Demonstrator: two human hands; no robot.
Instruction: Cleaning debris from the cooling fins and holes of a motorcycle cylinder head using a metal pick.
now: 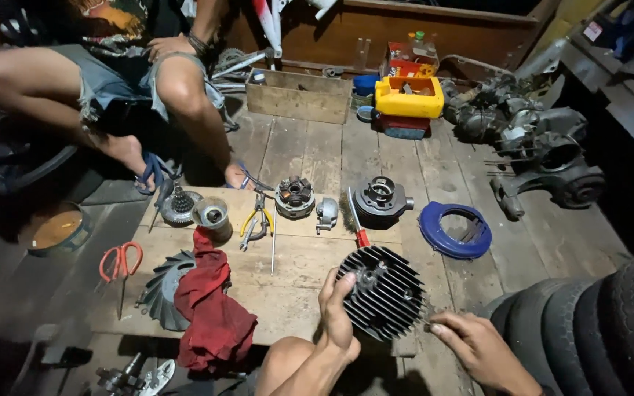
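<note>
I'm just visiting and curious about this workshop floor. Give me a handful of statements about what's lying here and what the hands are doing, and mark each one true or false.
1. The left hand grips the black finned cylinder head. True.
2. The right hand rests on the red rag. False: it is at the cylinder head's lower right edge, pinching something too small to make out.
3. Orange-handled scissors lie left of the rag. True.
4. The blue ring-shaped cover sits on top of the yellow box. False: it lies on the wooden floor, well apart from the box.
5. Another person sits at the upper left, wearing sandals. True.
</note>
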